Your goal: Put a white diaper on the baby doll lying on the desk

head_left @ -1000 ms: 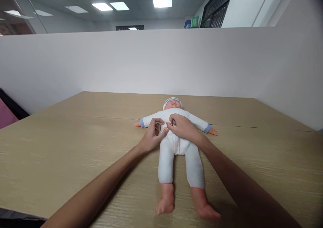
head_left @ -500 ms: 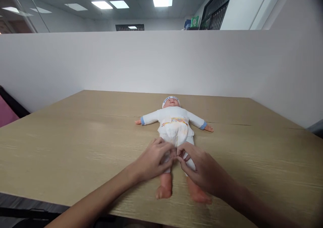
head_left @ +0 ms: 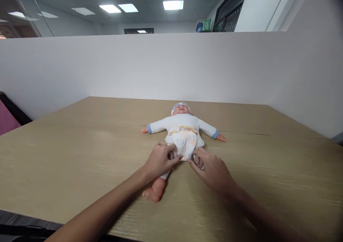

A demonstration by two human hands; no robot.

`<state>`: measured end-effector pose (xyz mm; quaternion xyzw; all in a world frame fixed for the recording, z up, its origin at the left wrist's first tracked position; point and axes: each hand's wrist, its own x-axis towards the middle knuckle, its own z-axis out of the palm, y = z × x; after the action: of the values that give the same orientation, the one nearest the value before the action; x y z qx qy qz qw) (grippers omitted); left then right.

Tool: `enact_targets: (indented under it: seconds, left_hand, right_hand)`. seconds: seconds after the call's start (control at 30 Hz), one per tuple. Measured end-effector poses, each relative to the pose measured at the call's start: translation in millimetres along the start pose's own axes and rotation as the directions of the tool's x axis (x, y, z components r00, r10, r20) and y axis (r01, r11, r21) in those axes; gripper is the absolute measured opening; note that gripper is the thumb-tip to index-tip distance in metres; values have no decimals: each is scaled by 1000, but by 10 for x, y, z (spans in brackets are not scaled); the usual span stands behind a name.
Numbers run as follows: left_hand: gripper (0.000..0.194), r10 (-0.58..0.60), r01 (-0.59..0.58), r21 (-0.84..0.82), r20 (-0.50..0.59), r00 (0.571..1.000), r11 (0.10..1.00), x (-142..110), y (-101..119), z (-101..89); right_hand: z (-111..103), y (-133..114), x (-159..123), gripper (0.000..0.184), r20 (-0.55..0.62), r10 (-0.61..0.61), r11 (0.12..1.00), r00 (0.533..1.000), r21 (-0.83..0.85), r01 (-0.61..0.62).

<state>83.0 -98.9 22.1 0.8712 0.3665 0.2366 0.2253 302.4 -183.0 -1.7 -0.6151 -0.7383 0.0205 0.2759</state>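
Observation:
A baby doll [head_left: 182,121] in a white long-sleeved top with blue cuffs lies on its back, arms spread, head away from me. Around its hips, over white trousers, is a white diaper [head_left: 184,142] with a colourful printed waistband. My left hand [head_left: 162,159] is closed on the diaper's lower edge at the crotch, on the left. On the right side of the crotch, my right hand [head_left: 211,167] pinches the diaper too, its fingers curled under the edge. The doll's bare foot [head_left: 154,192] shows below my left hand; its other lower leg is hidden by my right hand and forearm.
The doll lies on a wooden table [head_left: 93,145] with thin seams across it. A white partition [head_left: 171,67] stands behind and to the right. A pink and black item [head_left: 12,115] is beyond the table's left edge.
The doll's legs have been spread apart, the left-hand foot swinging out to the left and the other going out of sight. My hands have moved slightly apart along the crotch.

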Motion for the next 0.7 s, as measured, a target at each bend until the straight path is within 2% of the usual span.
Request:
enact_targets:
  seconds: [0.13, 0.33, 0.57, 0.7]
  left_hand:
    - [39, 65, -65, -15, -31, 997, 998, -40, -53, 9]
    - [20, 123, -136, -85, -143, 982, 987, -72, -88, 17]
    - [16, 113, -127, -113, -121, 986, 986, -67, -66, 26]
    - [20, 40, -51, -127, -90, 995, 991, -51, -32, 6]
  right_hand:
    - [27, 22, -54, 19, -39, 6, 999, 999, 48, -4]
    - [-11, -61, -120, 15, -38, 38, 988, 999, 152, -32]
    - [-3, -134, -119, 13, -62, 40, 991, 997, 131, -32]
    - [23, -111, -62, 18, -26, 114, 983, 993, 149, -109]
